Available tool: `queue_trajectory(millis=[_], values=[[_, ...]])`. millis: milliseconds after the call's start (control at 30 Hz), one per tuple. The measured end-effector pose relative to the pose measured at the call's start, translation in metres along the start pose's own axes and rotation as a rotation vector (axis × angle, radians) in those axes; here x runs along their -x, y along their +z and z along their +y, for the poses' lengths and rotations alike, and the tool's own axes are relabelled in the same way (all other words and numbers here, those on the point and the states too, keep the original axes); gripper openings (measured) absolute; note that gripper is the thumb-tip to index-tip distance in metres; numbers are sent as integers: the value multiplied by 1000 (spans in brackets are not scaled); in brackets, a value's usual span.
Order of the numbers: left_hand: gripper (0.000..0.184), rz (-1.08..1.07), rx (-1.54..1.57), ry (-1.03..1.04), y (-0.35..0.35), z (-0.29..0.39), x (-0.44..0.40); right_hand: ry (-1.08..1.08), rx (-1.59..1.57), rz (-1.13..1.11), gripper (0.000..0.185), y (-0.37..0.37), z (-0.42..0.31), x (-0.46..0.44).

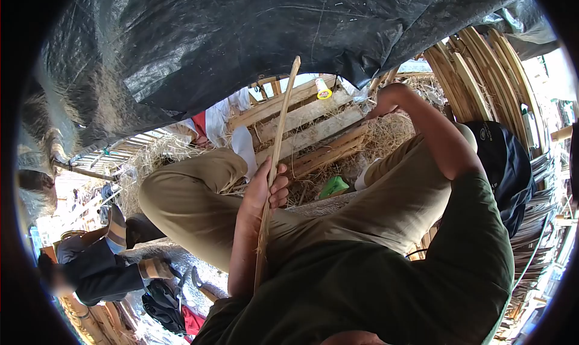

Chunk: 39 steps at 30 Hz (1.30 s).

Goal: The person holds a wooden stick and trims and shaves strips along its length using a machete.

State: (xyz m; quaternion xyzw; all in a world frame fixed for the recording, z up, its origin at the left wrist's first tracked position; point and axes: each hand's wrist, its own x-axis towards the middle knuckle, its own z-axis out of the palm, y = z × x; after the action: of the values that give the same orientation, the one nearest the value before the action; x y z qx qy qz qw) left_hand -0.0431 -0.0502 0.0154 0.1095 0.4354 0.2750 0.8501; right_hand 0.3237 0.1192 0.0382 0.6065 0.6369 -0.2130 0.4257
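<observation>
A long, thin strip of wood (pixel 281 122) stands nearly upright across my lap, its top end up near the black sheeting. My left hand (pixel 268 187) is closed round its lower part, fingers curled over it. My right arm reaches out to the upper right, and my right hand (pixel 391 98) is over the straw beside the wooden planks (pixel 310 128). Its fingers are partly hidden, and I cannot make out what they hold, if anything. Below the planks, between my legs, lies a green wrapper (pixel 333 187).
Black sheeting (pixel 241 37) hangs low overhead. Stacked wooden strips (pixel 476 74) and a dark bag (pixel 503 170) are at the right. Another person (pixel 99 269) sits at the lower left, near a dark bag (pixel 161 306). A yellow-lidded container (pixel 324 90) is by the planks.
</observation>
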Motion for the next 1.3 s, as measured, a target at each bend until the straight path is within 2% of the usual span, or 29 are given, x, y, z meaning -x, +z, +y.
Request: queue_trajectory(millis=[200, 300, 433, 567, 667, 767, 933, 1033, 1167, 1200, 1300], values=[[40, 56, -65, 56, 3, 1, 1, 76, -337, 177, 81, -18, 58, 45], [39, 55, -103, 86, 1, 0, 0, 71, -355, 250, 80, -25, 72, 72], [37, -1, -18, 89, 10, 1, 3, 41, -585, 297, 80, -24, 93, 87], [36, 0, -72, 78, 17, 3, -1, -112, -824, 305, 72, -16, 102, 72], [37, 11, -142, 127, 22, 0, -5, -428, -744, 359, 65, -15, 81, 60], [37, 32, -221, 220, 32, -3, -9, -629, -752, 414, 60, -5, 36, 37], [41, 139, -230, 329, 39, 3, -16, -734, -606, 419, 59, 16, -42, 27], [42, 194, -389, 315, 40, 7, -11, -767, -606, 385, 56, 26, -66, 29], [42, 256, -441, 318, 26, -6, -25, -607, -362, 504, 63, 41, -78, 27], [42, 244, -403, 312, 24, -6, -28, -594, -363, 472, 72, 44, -81, 27], [42, 247, -428, 306, 25, -4, -33, -500, -596, 450, 79, 51, -86, 35]])
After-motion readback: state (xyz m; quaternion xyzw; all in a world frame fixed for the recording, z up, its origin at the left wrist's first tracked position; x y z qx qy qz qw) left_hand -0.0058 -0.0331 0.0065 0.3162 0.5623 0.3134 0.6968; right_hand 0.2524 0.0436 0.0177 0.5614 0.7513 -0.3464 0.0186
